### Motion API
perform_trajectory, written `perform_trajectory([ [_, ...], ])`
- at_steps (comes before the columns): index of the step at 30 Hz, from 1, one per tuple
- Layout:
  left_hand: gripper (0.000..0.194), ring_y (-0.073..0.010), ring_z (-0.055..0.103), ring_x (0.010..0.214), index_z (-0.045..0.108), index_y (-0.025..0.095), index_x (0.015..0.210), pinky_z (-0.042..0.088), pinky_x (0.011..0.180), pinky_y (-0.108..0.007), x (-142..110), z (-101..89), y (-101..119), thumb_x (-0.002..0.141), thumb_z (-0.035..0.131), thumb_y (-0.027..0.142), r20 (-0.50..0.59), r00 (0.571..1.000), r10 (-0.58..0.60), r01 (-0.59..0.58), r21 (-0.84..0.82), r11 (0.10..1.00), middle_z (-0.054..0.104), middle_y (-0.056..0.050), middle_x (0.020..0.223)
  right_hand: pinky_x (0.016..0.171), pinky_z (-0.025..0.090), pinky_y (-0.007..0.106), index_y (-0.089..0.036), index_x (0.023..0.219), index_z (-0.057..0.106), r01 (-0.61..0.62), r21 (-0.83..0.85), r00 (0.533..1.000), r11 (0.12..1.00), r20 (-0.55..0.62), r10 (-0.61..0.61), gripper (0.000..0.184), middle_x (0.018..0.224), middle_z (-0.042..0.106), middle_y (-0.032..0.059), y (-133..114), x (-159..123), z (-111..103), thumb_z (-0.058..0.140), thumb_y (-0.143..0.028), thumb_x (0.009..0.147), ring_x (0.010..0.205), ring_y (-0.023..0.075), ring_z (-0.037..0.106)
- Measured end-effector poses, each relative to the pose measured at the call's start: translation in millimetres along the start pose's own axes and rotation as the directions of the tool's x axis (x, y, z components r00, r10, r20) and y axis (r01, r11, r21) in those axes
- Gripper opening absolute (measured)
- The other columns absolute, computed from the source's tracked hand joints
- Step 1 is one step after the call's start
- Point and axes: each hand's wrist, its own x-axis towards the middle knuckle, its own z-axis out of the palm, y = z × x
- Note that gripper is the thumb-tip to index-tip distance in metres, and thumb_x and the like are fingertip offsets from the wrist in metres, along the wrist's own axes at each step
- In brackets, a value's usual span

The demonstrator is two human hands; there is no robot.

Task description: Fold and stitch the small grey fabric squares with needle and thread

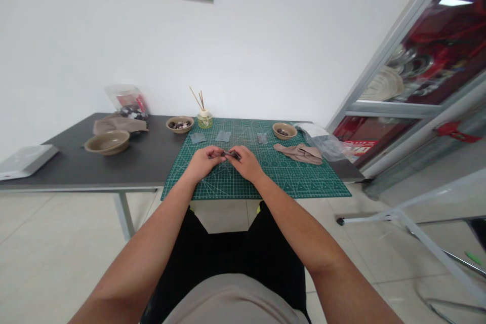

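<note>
Green mat (296, 179), dark object (231, 154) between hands (205, 162) (247, 163)

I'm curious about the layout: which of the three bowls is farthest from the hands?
The leftmost bowl, on the dark tabletop; the middle bowl and right bowl both sit closer to the left hand and right hand.

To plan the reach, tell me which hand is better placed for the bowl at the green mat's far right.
Probably the right hand: it is nearer that bowl, while the left hand would have to reach past it. Both hold a small dark item, though.
</note>
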Motion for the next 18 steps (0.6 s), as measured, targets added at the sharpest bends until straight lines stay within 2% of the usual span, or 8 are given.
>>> perform_trajectory([
  [4, 0.033, -0.0182, 0.064, 0.080, 0.074, 0.019, 0.095, 0.048, 0.080, -0.032, -1.1, -0.2, -0.4, 0.076, 0.068, 0.044, -0.044, 0.999, 0.009, -0.011, -0.054, 0.998, 0.074, -0.005, 0.090, 0.076, 0.041, 0.030, -0.022, 0.091, 0.061, -0.014, 0.011, 1.000, 1.000, -0.028, 0.015, 0.012, 0.086, 0.062, 0.0022, 1.1, 0.8, -0.1, 0.059, -0.034, 0.092, 0.083, 0.0179, 0.054],
  [8, 0.041, -0.0181, 0.065, 0.079, 0.072, 0.018, 0.100, 0.050, 0.080, -0.033, -0.6, 2.1, -4.2, 0.067, 0.076, 0.042, -0.063, 0.997, -0.052, 0.037, -0.213, 0.976, 0.074, -0.006, 0.089, 0.078, 0.041, 0.030, -0.022, 0.090, 0.060, -0.012, 0.003, 0.999, 1.000, -0.030, 0.012, 0.009, 0.086, 0.063, 0.0029, 0.8, 1.5, -0.1, 0.059, -0.031, 0.091, 0.084, 0.0182, 0.055],
  [12, 0.033, -0.0182, 0.066, 0.080, 0.072, 0.017, 0.090, 0.050, 0.078, -0.031, -0.7, 2.4, -4.2, 0.066, 0.077, 0.040, -0.086, 0.993, -0.076, 0.061, -0.168, 0.984, 0.075, -0.006, 0.090, 0.078, 0.042, 0.030, -0.021, 0.091, 0.059, -0.023, 0.018, 0.999, 1.000, -0.048, 0.023, 0.009, 0.088, 0.064, 0.0033, -0.3, 1.8, -0.2, 0.057, -0.030, 0.091, 0.083, 0.0181, 0.057],
  [18, 0.026, -0.0167, 0.065, 0.070, 0.066, 0.018, 0.084, 0.049, 0.070, -0.030, -2.0, 1.4, -0.6, 0.067, 0.076, 0.035, 0.008, 0.999, -0.053, 0.054, -0.108, 0.993, 0.073, -0.003, 0.078, 0.074, 0.041, 0.029, -0.021, 0.089, 0.058, -0.030, 0.041, 0.998, 0.999, -0.057, 0.032, 0.008, 0.085, 0.062, 0.0018, -2.6, 0.9, -1.1, 0.056, -0.029, 0.089, 0.078, 0.0170, 0.056],
])
